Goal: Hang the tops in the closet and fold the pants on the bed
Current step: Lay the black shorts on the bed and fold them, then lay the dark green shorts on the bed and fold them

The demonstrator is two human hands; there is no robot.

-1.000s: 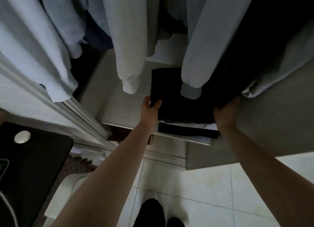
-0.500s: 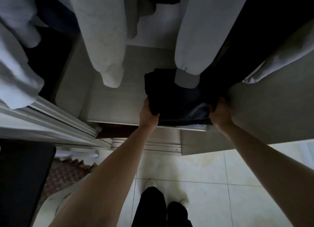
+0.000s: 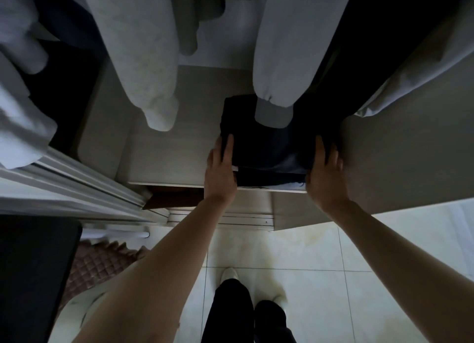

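Note:
A stack of folded dark pants [image 3: 266, 152] lies on the pale closet shelf [image 3: 164, 160], at its right end near the front edge. My left hand [image 3: 221, 170] lies flat against the stack's left side, fingers straight. Against the right side my right hand [image 3: 324, 174] presses with its fingers extended. Light grey tops [image 3: 143, 50] and a pale sleeve with a cuff [image 3: 275, 86] hang from above; the cuff covers part of the stack's back. A dark garment [image 3: 384, 34] hangs at the right.
A closet side panel [image 3: 410, 152] stands right of the stack. Sliding door tracks [image 3: 77, 186] run at the left. A black surface [image 3: 33, 265] and a quilted brown mat [image 3: 97, 263] lie lower left. Tiled floor [image 3: 295, 265] and my feet are below.
My hands released their grip on the stack and now lie flat against its sides. The stack sits further back on the shelf, and the camera has tilted downward.

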